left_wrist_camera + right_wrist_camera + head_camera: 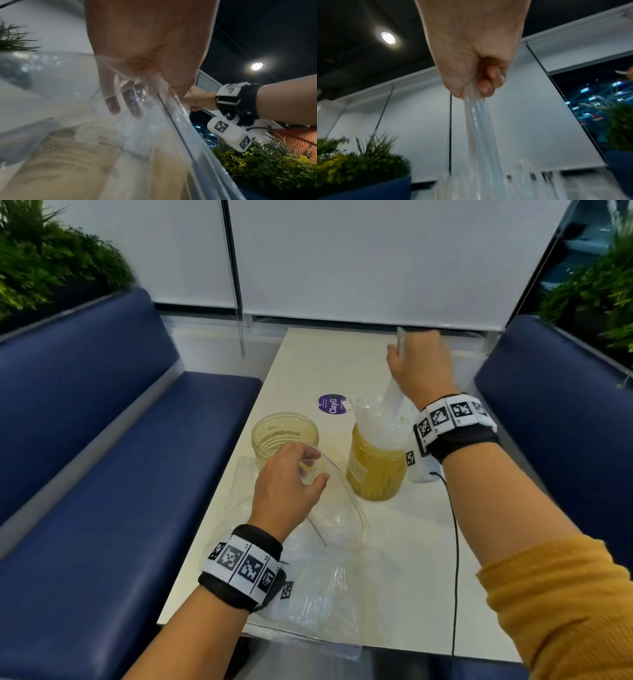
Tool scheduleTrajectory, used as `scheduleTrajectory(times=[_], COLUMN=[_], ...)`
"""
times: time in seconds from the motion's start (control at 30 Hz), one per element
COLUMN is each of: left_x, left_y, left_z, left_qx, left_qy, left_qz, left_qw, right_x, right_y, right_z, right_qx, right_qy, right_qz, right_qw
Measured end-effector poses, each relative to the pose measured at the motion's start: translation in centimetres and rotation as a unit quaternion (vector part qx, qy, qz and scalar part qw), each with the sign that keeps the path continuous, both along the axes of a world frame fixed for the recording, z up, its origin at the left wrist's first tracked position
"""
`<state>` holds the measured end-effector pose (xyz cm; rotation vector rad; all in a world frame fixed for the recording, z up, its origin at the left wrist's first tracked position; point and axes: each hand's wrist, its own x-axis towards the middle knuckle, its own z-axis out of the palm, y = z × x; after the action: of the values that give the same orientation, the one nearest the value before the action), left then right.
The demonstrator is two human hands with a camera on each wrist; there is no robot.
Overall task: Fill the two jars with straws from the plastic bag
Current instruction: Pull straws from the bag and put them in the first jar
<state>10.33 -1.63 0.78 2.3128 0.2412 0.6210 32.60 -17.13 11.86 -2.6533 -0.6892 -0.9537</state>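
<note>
Two yellowish clear jars stand on the table. The left jar (pixel 285 437) looks empty. The right jar (pixel 375 465) holds several clear straws (pixel 380 422) that stick up out of its mouth. My right hand (pixel 416 364) (pixel 477 65) is raised above that jar and grips a small bundle of clear straws (pixel 476 121) that hang down toward it. My left hand (pixel 291 484) (pixel 137 67) pinches the open edge of the clear plastic bag (pixel 318 580) (pixel 120 135) and lifts it; more straws lie inside the bag.
A purple round sticker (pixel 332 404) lies behind the jars on the cream table (pixel 301 361). Blue benches (pixel 102 440) flank the table on both sides. A black cable (pixel 455 542) runs down the table's right side. Plants (pixel 41 261) stand behind the benches.
</note>
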Motion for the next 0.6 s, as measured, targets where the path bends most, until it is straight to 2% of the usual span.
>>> scheduleTrajectory(times=[0.1,0.2,0.37,0.43,0.6], left_x=[0.0,-0.1,-0.2,-0.3,-0.1], left_y=[-0.1,-0.2,-0.2,-0.3,-0.4], left_z=[0.1,0.2,0.4,0.4,0.5], left_qx=[0.001,-0.002,-0.010,-0.012,-0.013], left_qy=[0.003,0.001,0.001,-0.001,0.000], left_qz=[-0.005,-0.012,-0.015,-0.016,-0.021], left_qw=[1.000,1.000,1.000,1.000,1.000], right_x=[0.3,0.1,-0.3,-0.1,-0.4], right_y=[0.6,0.5,0.0,0.0,0.1], right_z=[-3.4,-6.5,-8.4,-8.1,-7.5], right_qx=[-0.016,-0.029,-0.010,0.018,0.049], right_qy=[0.089,0.140,0.223,0.208,0.090], right_qz=[-0.010,-0.044,-0.069,-0.069,-0.048], right_qw=[0.996,0.989,0.972,0.976,0.994])
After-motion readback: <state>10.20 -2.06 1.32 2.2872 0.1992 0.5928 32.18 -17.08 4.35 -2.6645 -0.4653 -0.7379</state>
